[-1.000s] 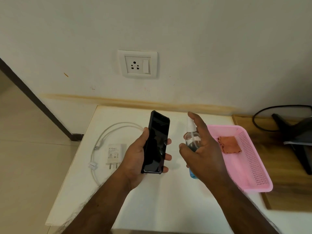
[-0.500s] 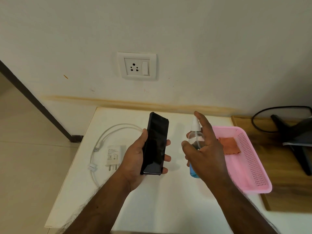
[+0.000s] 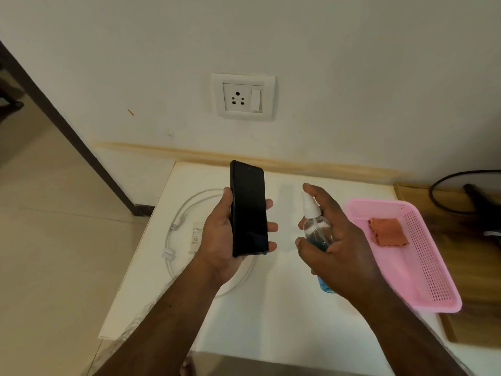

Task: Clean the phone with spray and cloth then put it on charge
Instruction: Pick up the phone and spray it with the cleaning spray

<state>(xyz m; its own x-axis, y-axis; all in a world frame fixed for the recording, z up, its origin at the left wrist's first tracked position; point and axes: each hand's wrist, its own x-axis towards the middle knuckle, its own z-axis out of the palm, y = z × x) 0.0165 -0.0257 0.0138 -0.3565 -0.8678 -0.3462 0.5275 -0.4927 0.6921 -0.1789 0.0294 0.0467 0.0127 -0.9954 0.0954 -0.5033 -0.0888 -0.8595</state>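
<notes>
My left hand (image 3: 217, 240) grips a black phone (image 3: 249, 210) upright above the white table, its dark screen facing me. My right hand (image 3: 341, 245) holds a clear spray bottle (image 3: 315, 229) with blue liquid and a white nozzle, forefinger resting on top of the nozzle, which points toward the phone. An orange cloth (image 3: 388, 231) lies in the pink basket (image 3: 433, 280) to the right. A white charger (image 3: 195, 234) and its coiled white cable (image 3: 176, 226) lie on the table to the left, partly hidden by my left hand.
A white wall socket with a switch (image 3: 243, 96) is set in the wall above the white table (image 3: 271, 321). A wooden surface (image 3: 477, 267) with black cables and a dark object lies at the right. Tiled floor drops off to the left.
The phone has turned so its screen faces me more squarely. My right hand with the spray bottle has shifted slightly right.
</notes>
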